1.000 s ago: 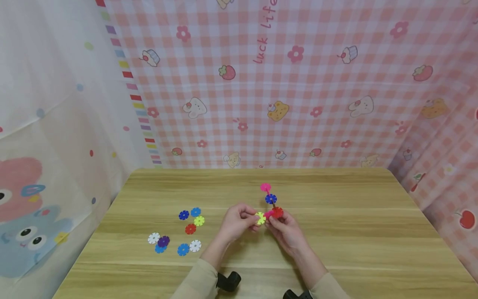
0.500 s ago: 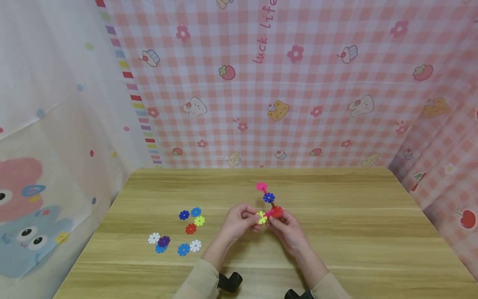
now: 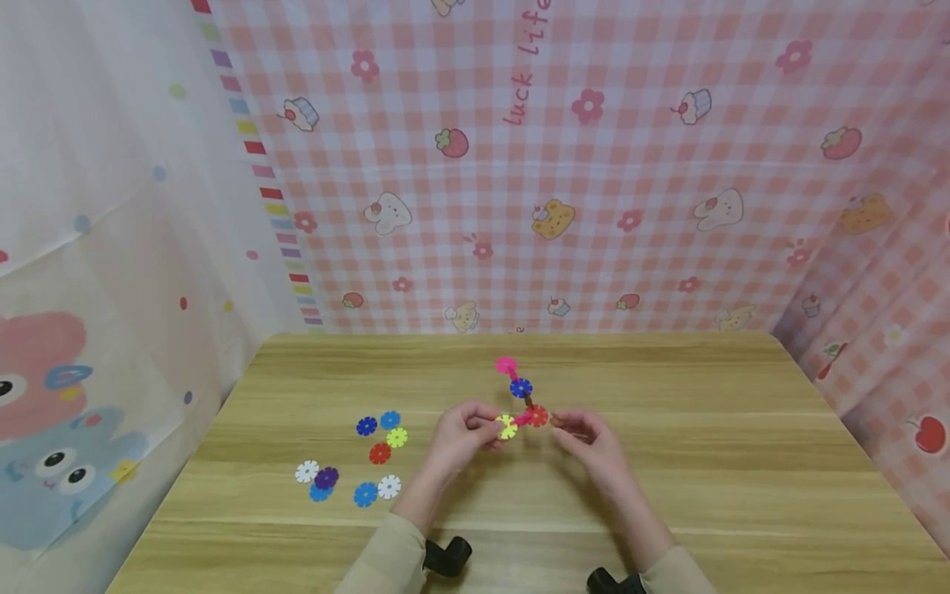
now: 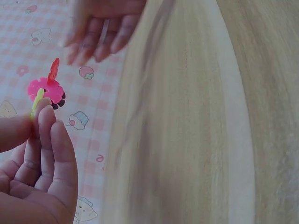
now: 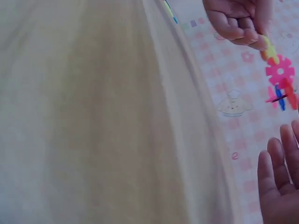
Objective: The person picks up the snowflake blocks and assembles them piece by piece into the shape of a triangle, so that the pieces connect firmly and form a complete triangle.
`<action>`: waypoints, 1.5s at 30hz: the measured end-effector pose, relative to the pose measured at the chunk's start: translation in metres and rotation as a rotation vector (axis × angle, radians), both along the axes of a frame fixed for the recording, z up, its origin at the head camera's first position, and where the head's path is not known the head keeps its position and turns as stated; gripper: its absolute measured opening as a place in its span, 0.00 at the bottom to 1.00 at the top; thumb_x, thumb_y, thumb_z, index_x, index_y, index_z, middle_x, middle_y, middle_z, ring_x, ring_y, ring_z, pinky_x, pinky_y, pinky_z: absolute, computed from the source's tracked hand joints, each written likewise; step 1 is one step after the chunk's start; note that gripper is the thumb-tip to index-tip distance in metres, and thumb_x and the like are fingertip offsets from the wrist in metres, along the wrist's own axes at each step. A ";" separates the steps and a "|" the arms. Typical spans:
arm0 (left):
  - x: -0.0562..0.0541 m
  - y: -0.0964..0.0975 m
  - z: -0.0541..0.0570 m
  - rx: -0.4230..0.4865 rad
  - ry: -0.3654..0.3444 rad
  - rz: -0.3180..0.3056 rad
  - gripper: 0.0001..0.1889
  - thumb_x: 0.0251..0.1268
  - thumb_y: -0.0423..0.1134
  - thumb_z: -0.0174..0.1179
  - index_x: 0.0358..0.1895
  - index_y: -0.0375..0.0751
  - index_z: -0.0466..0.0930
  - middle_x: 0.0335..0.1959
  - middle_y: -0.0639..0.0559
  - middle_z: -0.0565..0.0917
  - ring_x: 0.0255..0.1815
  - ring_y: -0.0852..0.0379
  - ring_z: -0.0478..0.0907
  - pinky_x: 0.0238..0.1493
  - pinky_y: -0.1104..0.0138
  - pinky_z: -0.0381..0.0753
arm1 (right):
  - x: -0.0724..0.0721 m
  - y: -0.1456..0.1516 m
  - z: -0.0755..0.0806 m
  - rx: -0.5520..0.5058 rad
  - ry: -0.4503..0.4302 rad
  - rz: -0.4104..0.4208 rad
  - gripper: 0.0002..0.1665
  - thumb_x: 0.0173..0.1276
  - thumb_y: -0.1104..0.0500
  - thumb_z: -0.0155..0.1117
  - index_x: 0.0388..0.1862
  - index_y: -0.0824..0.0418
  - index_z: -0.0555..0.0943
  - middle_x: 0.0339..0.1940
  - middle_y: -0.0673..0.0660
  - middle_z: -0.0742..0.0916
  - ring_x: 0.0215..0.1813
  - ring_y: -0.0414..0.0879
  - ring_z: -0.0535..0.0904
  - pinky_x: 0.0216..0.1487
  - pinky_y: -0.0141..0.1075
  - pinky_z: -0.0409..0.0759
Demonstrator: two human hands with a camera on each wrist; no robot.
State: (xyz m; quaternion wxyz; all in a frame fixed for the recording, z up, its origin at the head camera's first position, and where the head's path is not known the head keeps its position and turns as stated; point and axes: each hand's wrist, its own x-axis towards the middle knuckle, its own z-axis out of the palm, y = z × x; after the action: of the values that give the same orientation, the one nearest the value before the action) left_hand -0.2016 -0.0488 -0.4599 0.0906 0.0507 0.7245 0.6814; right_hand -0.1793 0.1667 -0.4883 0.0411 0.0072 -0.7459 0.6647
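Note:
My left hand (image 3: 460, 436) pinches a yellow notched disc (image 3: 508, 426) between thumb and fingers. It is the near end of a chain of interlocking plastic snowflake discs held up over the table. From the yellow one the chain runs to a pink disc (image 4: 46, 89), a red disc (image 3: 538, 415), a dark brown one seen edge-on, a blue disc (image 3: 521, 388) and pink at the far end (image 3: 506, 365). Just right of the red disc is my right hand (image 3: 599, 452), its fingers loosely extended and apart from the chain in both wrist views.
On the wooden table (image 3: 742, 462), left of my hands, lie several loose discs: a red one (image 3: 380, 453), a yellow one (image 3: 397, 437), a white one (image 3: 389, 487) and a purple one (image 3: 326, 478) overlapping a light blue one. A pink checked curtain (image 3: 631, 165) hangs behind.
My right hand has let go of the chain near the red disc and drawn back to the right. The left hand has shifted slightly left, carrying the chain along.

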 end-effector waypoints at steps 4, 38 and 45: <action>0.000 0.000 -0.001 -0.015 0.002 -0.002 0.07 0.61 0.24 0.65 0.41 0.26 0.80 0.29 0.46 0.84 0.31 0.49 0.84 0.40 0.57 0.86 | 0.000 0.002 0.008 0.208 0.170 0.035 0.22 0.57 0.66 0.75 0.52 0.66 0.82 0.49 0.60 0.84 0.52 0.53 0.79 0.57 0.43 0.79; 0.008 0.002 -0.010 -0.053 0.044 -0.162 0.07 0.60 0.27 0.67 0.38 0.27 0.79 0.29 0.43 0.86 0.32 0.44 0.85 0.39 0.54 0.86 | -0.009 -0.011 0.008 0.781 0.896 0.246 0.22 0.45 0.55 0.84 0.40 0.57 0.86 0.39 0.47 0.87 0.47 0.45 0.78 0.55 0.43 0.76; 0.001 -0.023 -0.010 -0.094 0.073 -0.127 0.10 0.64 0.33 0.67 0.41 0.28 0.80 0.31 0.45 0.86 0.34 0.48 0.84 0.42 0.55 0.85 | -0.007 -0.010 0.006 0.791 0.861 0.223 0.23 0.43 0.55 0.85 0.40 0.58 0.86 0.38 0.48 0.88 0.46 0.45 0.77 0.51 0.43 0.77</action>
State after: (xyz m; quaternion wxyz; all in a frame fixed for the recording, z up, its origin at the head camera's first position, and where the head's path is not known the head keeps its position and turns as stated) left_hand -0.2006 -0.0719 -0.4703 0.1093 0.1170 0.7538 0.6373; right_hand -0.1864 0.1571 -0.4826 0.2642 0.3692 -0.8479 0.2736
